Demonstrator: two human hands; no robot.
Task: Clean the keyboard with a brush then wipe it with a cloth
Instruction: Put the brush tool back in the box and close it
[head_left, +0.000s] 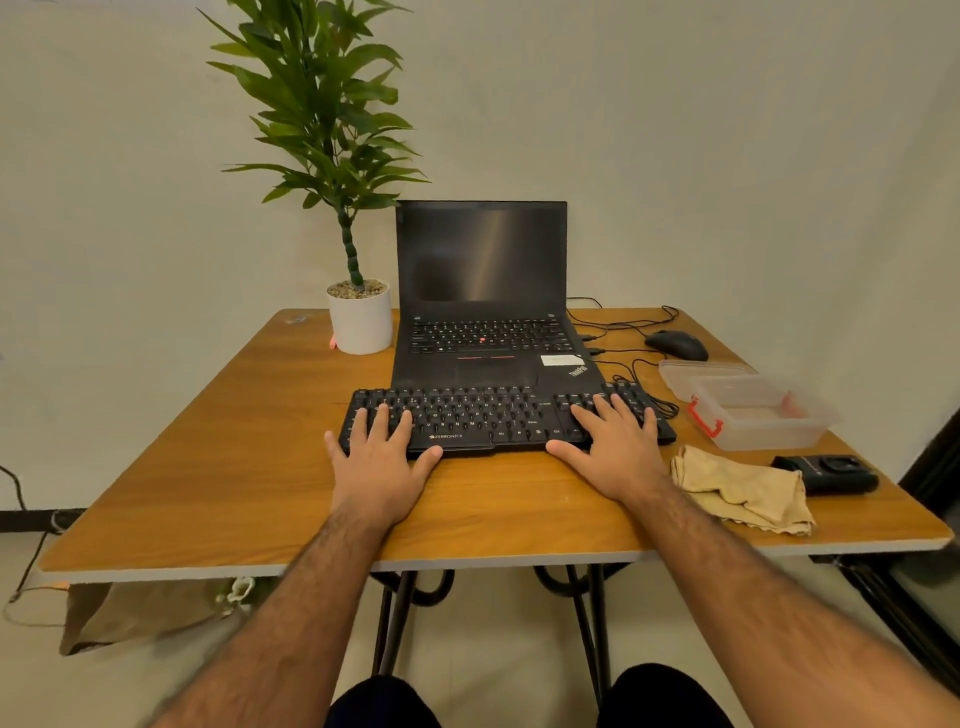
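The keyboard (506, 418) lies near the counter's front edge, pressed under both flat, empty grips, left hand (382, 457) and right hand (613, 449). No brush is seen; wiping first with the cloth (743, 488) could smear dust.

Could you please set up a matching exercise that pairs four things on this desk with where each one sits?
Things:
1. cloth
2. potted plant
3. mouse
4. clear plastic box

Places:
A. at the back of the table, to the left of the laptop
B. at the back right, beyond the box
C. near the front edge, to the right of the right hand
D. to the right of the keyboard, between mouse and cloth

Pairs: 1-C, 2-A, 3-B, 4-D
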